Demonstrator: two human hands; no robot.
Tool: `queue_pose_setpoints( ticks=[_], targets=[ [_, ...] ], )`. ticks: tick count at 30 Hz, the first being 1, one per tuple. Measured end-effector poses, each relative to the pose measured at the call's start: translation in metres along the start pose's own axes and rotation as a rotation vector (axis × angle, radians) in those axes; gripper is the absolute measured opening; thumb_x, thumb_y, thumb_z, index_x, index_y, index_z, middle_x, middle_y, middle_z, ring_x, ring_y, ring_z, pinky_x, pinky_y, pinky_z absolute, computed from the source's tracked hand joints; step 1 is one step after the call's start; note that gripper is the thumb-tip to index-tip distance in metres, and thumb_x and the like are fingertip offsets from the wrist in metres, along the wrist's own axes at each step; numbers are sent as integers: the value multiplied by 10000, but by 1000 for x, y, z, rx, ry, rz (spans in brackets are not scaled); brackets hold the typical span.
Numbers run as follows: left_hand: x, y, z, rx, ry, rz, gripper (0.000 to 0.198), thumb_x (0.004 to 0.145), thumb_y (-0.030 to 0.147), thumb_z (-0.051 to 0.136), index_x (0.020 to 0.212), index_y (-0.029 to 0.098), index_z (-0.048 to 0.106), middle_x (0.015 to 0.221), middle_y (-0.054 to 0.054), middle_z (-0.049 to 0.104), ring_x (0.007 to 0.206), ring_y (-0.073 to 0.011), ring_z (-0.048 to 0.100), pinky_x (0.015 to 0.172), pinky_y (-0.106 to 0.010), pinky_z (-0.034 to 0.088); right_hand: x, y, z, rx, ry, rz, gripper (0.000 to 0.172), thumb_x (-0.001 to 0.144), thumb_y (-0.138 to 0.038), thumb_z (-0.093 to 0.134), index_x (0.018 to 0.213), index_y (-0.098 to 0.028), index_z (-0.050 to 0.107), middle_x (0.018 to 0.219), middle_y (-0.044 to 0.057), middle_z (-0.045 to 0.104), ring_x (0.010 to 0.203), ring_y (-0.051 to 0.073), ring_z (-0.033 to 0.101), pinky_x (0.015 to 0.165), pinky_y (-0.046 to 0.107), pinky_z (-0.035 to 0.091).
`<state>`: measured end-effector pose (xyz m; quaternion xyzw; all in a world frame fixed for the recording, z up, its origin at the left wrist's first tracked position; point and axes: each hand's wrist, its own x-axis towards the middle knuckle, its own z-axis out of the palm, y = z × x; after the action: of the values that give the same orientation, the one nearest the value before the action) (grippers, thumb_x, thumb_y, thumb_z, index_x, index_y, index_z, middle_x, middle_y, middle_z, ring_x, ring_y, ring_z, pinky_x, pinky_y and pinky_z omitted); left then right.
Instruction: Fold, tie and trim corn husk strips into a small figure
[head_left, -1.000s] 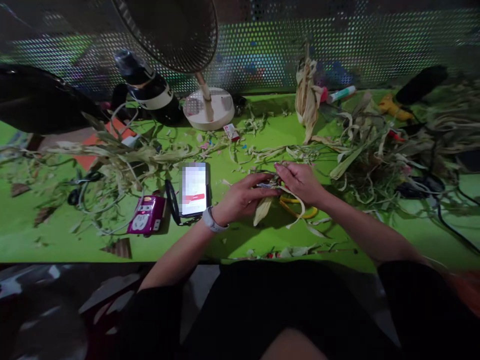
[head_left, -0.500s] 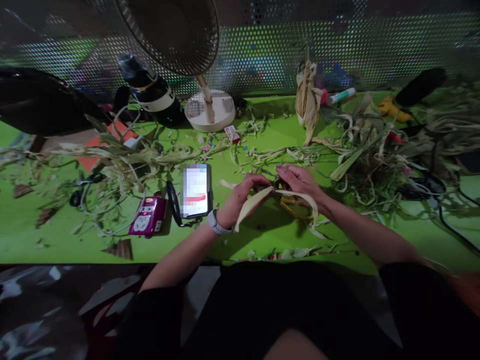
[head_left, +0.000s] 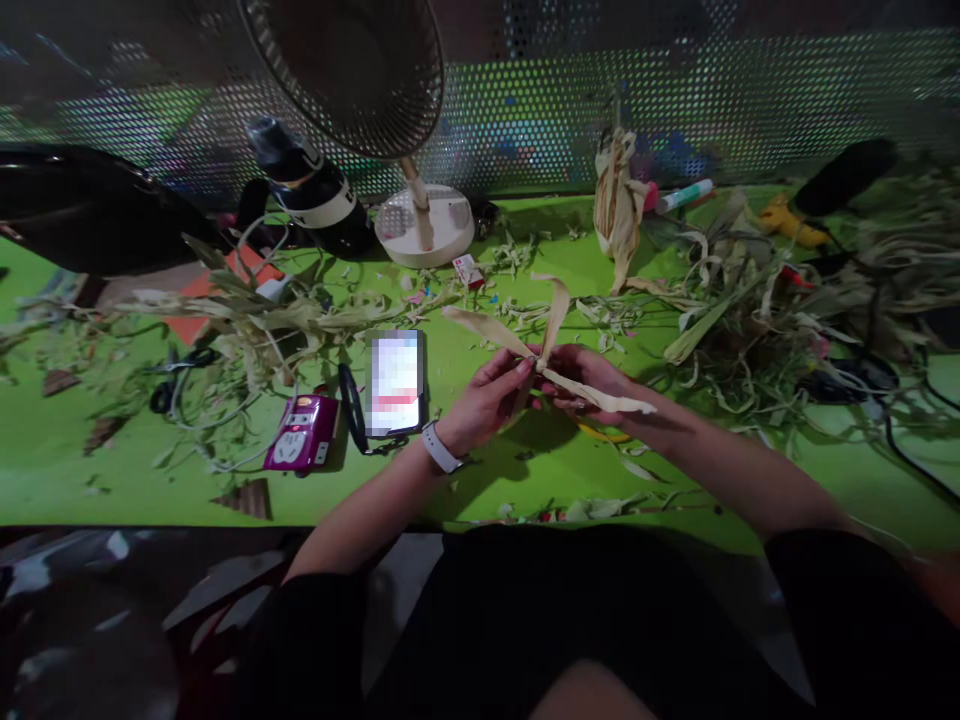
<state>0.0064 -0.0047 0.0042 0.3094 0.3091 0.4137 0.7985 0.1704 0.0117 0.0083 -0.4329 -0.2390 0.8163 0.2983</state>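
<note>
Both hands meet above the middle of the green table [head_left: 90, 470] and pinch a bundle of dry corn husk strips [head_left: 553, 315]. My left hand [head_left: 487, 398], with a white watch on its wrist, grips the bundle from the left. From the right, my right hand [head_left: 592, 380] closes on the same bundle. Pale strips fan out from the pinch: one up, one to the upper left, one to the right over my right wrist. A yellow ring [head_left: 600, 434] lies on the table under my right hand, mostly hidden.
A phone [head_left: 395, 380] lies left of my hands beside a magenta power strip [head_left: 301, 445]. A fan on a round base [head_left: 424, 225] stands at the back. Husk piles [head_left: 750, 290] cover the right side, more husks [head_left: 247, 320] and scissors [head_left: 176, 375] the left.
Both hands lifted the husk bundle off the table and turned it; the strips that hung down toward me now point up and outward.
</note>
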Motion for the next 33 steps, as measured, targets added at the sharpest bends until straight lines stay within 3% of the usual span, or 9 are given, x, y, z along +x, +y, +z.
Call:
queue_pose_setpoints(
  ticks=[5, 9, 13, 17, 19, 22, 26, 29, 33],
  targets=[
    [1, -2, -7, 62, -98, -19, 410, 690, 420, 786, 979, 162, 655, 639, 10, 671, 503, -124, 639, 474, -222, 524, -2, 2, -2, 6, 18, 17, 208, 823, -216, 537, 626, -187, 479, 387, -105, 300, 290, 32, 171, 272, 144, 157],
    [-2, -2, -9, 180, -160, -82, 385, 695, 395, 795, 925, 124, 647, 618, -20, 696, 513, -132, 664, 473, -196, 517, 0, 6, -6, -79, -31, 28, 267, 806, -219, 534, 563, -192, 429, 361, -107, 259, 285, 27, 125, 263, 153, 109],
    [-6, 0, -5, 263, -139, -39, 363, 740, 410, 755, 937, 130, 634, 712, -44, 732, 630, -157, 716, 496, -184, 529, -5, 10, -5, -98, -121, -59, 255, 804, -256, 550, 583, -197, 438, 384, -86, 341, 320, 48, 280, 314, 156, 257],
    [-9, 0, -7, 330, -128, 61, 356, 744, 400, 752, 974, 155, 635, 789, -52, 745, 681, -186, 729, 558, -252, 583, -10, 12, 2, -97, -231, -120, 275, 826, -253, 485, 559, -188, 477, 450, -12, 502, 445, 101, 491, 474, 217, 436],
    [-7, -2, -9, 341, -112, 72, 346, 740, 406, 753, 965, 168, 640, 808, -55, 748, 697, -196, 728, 584, -285, 596, -7, 11, 5, -74, -233, -110, 289, 810, -221, 458, 524, -186, 480, 434, -1, 501, 436, 107, 488, 509, 242, 459],
    [1, -4, -13, 263, -58, 59, 375, 719, 435, 764, 949, 171, 631, 783, -45, 745, 709, -201, 727, 628, -312, 597, 2, 10, 5, 12, -113, -109, 217, 782, -231, 499, 569, -187, 508, 432, -33, 477, 401, 96, 433, 482, 233, 441],
    [13, -3, -16, 157, 98, 235, 432, 671, 395, 808, 991, 188, 604, 894, -13, 745, 846, -199, 732, 818, -345, 576, 7, 16, 2, 87, 62, -130, 248, 832, -360, 439, 703, -193, 568, 567, 5, 597, 508, 134, 531, 534, 254, 475],
    [16, 0, -16, 168, 151, 346, 417, 685, 350, 803, 1010, 185, 599, 955, -24, 744, 967, -202, 713, 959, -360, 519, 1, 23, 5, -28, -12, -159, 308, 875, -403, 362, 784, -200, 575, 634, 24, 640, 604, 166, 599, 626, 294, 507],
    [17, 0, -17, 235, 159, 333, 481, 687, 320, 798, 1083, 166, 573, 991, -80, 748, 985, -228, 704, 897, -377, 545, -6, 32, 11, -274, -127, -190, 358, 858, -575, 477, 863, -219, 511, 593, -34, 567, 523, 135, 530, 592, 282, 477]
  ],
)
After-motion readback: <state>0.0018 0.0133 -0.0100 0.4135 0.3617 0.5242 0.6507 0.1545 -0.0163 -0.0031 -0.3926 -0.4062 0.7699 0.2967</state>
